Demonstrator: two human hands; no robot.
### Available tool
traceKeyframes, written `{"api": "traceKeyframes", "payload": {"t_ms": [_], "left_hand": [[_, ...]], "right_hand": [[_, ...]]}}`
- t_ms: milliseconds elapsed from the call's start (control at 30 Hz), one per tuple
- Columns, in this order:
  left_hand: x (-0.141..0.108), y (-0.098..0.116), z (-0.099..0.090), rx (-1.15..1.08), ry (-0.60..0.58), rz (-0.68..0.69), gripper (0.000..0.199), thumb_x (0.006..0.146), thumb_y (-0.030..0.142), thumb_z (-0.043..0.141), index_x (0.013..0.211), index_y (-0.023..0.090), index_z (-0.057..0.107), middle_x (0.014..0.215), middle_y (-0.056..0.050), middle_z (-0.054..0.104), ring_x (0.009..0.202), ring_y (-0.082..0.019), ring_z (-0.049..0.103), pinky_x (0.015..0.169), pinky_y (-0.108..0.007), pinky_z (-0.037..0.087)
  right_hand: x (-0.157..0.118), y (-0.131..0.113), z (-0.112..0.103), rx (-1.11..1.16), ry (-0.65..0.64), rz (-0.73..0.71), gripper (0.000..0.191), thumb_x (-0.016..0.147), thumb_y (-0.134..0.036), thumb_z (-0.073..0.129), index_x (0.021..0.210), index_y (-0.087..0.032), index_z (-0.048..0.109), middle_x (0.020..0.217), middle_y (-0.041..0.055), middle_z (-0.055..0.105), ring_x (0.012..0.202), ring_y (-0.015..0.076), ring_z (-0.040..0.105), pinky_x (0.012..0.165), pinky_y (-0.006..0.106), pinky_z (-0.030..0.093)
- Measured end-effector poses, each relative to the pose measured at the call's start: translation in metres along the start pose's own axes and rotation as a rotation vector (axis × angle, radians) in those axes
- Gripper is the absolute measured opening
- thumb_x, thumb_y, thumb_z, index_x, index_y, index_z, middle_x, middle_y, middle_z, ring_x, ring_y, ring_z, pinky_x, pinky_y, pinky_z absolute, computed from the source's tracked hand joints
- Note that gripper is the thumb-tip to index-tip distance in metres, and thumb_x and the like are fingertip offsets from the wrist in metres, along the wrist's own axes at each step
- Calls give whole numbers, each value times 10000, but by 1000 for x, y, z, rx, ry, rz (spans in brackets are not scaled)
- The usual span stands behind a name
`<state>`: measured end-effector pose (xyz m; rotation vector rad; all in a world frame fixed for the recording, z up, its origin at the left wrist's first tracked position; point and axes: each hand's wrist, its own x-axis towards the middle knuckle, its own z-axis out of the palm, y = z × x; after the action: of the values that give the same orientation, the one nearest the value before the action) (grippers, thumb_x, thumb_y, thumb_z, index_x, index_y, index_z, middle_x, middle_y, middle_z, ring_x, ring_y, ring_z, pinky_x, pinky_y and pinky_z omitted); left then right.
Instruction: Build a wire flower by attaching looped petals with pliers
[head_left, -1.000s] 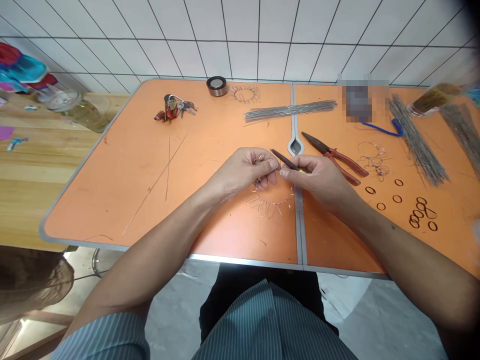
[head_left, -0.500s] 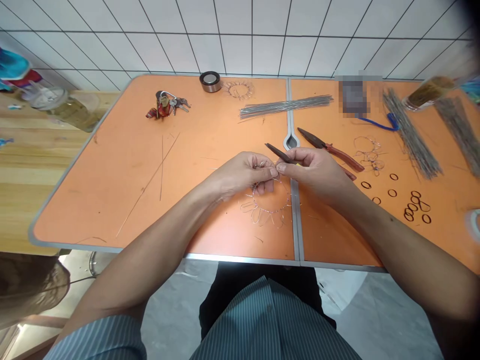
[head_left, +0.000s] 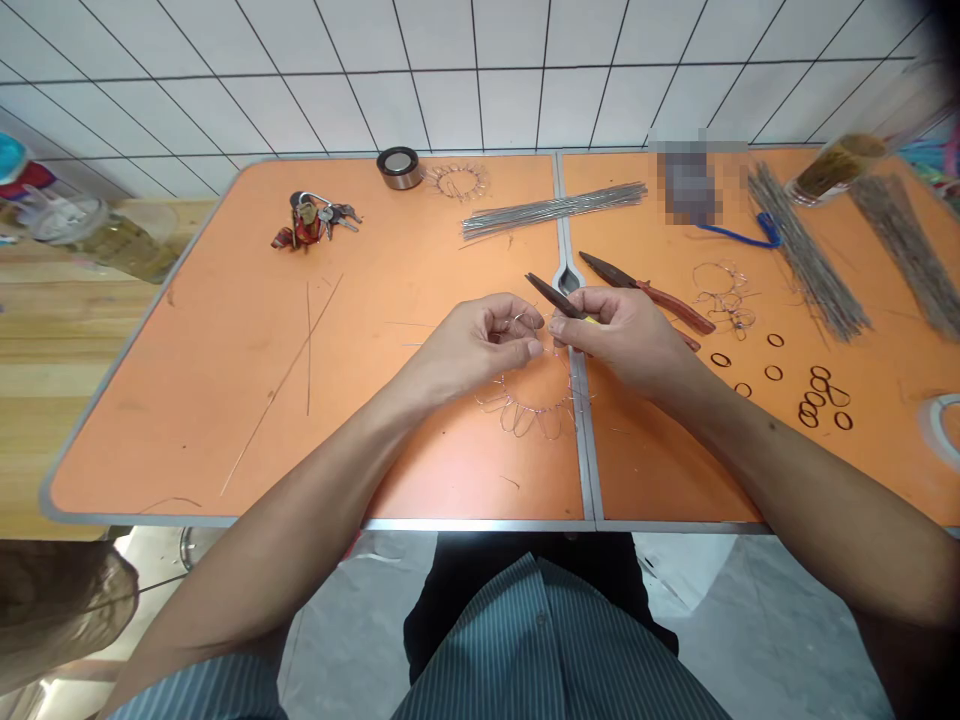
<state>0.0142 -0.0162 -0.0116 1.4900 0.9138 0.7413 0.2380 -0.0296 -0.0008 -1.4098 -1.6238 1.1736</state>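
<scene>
A thin wire ring [head_left: 541, 410] with petal-like loops around it hangs below my hands, over the middle of the orange table [head_left: 420, 460]. My left hand [head_left: 499, 335] curls around the ring's upper left part, and wire shows between its fingers. Thumb and forefinger there stand slightly apart. In my right hand [head_left: 619, 325] rests a dark-jawed tool [head_left: 553, 295], which looks like slim pliers with a bit of yellow at the handle. Its tip points up and left. The right thumb and forefinger also pinch close to the ring's top edge; the exact contact is hidden.
Red-handled pliers [head_left: 645, 290] lie beyond my right hand. Wire bundles [head_left: 555, 208], keys [head_left: 319, 220], a tape roll [head_left: 399, 168] and another wire ring [head_left: 459, 182] lie farther back. Several small dark rings [head_left: 820, 398], tangled wire [head_left: 724, 290] and a glass [head_left: 836, 170] are at right.
My left thumb and fingertips have parted from my right fingertips, leaving a small gap. The ring remains between the hands. The whole view has shifted slightly.
</scene>
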Motion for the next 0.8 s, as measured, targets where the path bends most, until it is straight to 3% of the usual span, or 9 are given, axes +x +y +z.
{"api": "traceKeyframes", "payload": {"t_ms": [267, 467, 800], "left_hand": [[-3, -3, 10, 339, 105, 130, 346, 840, 171, 803, 1182, 206, 759, 969, -12, 732, 744, -129, 612, 722, -308, 527], [-4, -3, 13, 509, 155, 167, 423, 857, 187, 842, 1274, 218, 779, 926, -2, 733, 744, -149, 639, 719, -325, 529], [-5, -6, 13, 585, 185, 216, 429, 903, 232, 825, 1329, 207, 777, 969, -33, 809, 794, -182, 714, 755, -342, 568]], "right_hand": [[-2, -8, 2, -22, 11, -21, 193, 951, -281, 759, 771, -217, 732, 792, 16, 682, 747, 175, 525, 717, 362, 357], [-2, -7, 3, 16, 17, -18, 179, 927, -261, 786, 762, -226, 725, 794, 16, 680, 781, 189, 566, 758, 368, 410], [-2, -5, 3, 87, 27, 21, 167, 901, -229, 786, 746, -227, 724, 797, 18, 704, 781, 185, 583, 731, 361, 401]]}}
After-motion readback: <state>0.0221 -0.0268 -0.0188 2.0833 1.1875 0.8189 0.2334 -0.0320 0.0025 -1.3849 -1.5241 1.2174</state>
